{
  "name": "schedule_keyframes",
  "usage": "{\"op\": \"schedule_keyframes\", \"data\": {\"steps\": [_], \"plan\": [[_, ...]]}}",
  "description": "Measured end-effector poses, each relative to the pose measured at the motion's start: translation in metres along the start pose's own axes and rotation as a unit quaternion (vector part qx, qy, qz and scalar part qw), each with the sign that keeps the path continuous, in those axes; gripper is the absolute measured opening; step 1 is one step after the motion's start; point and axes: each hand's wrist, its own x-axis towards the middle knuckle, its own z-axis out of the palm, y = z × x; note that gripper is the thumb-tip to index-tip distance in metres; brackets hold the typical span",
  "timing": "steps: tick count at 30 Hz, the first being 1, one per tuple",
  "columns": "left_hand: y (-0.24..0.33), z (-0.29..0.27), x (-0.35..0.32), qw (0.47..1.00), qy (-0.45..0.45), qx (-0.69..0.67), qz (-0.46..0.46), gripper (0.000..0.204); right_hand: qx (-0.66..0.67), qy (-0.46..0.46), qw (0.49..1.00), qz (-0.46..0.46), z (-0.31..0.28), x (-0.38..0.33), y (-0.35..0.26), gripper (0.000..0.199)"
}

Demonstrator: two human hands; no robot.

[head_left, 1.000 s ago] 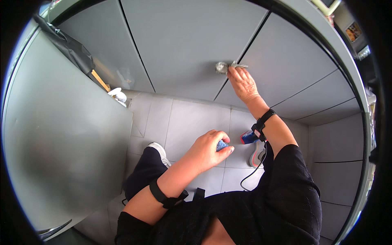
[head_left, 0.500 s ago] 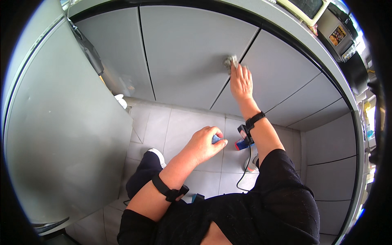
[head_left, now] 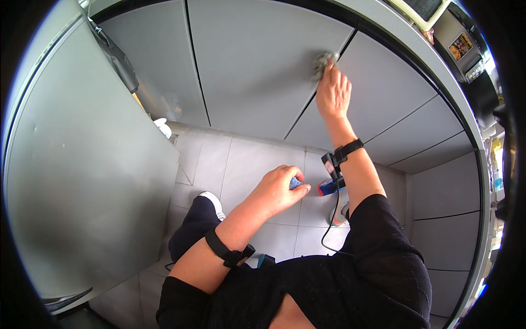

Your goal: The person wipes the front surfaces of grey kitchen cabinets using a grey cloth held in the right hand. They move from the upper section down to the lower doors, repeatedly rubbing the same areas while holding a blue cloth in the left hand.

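Note:
My right hand [head_left: 333, 94] is stretched up to the grey cabinet doors [head_left: 257, 71]. Its fingers press a crumpled greyish cloth [head_left: 322, 66] to the door surface, right beside the dark gap between two doors. Lower and to the left, my left hand [head_left: 282, 189] hovers over the tiled floor, curled round a small blue sponge-like thing [head_left: 296, 183]. Most of that blue thing is hidden by the fingers. Each forearm wears a black strap with a small device.
A large grey-green fridge [head_left: 87, 164] fills the left side. On the floor near my right forearm lies a blue and red container [head_left: 327, 187]. A rice-cooker-like appliance [head_left: 457, 46] stands on the counter at upper right. More grey cabinet fronts [head_left: 444, 219] line the right.
My right hand and the cloth have slid up along the door, slightly to the right. My left hand keeps its hold on the blue thing, nearly still.

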Motion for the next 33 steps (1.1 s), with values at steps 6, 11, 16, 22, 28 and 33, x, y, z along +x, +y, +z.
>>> {"op": "schedule_keyframes", "data": {"steps": [6,11,16,22,28,33], "plan": [[-0.004,0.001,0.003,1.000,-0.008,-0.010,0.007,0.030,0.032,-0.119,0.988,-0.089,0.036,-0.073,-0.021,0.050],[-0.005,0.000,0.005,1.000,-0.019,-0.013,0.006,0.030,0.026,-0.049,0.997,-0.060,0.016,-0.033,-0.018,0.060],[-0.003,0.001,0.005,1.000,-0.022,0.002,0.005,0.031,0.042,0.014,0.998,-0.041,0.007,0.003,-0.028,0.062],[-0.002,-0.001,0.003,1.000,-0.019,-0.016,-0.008,0.028,0.031,-0.164,0.984,-0.055,0.018,-0.058,-0.027,0.053],[-0.004,0.003,0.005,1.000,-0.008,-0.012,0.014,0.027,0.072,-0.064,0.991,-0.095,0.024,-0.042,-0.026,0.041],[-0.006,0.004,0.005,1.000,-0.013,-0.008,0.005,0.027,0.064,-0.037,0.990,-0.124,0.018,-0.036,-0.029,0.041]]}}
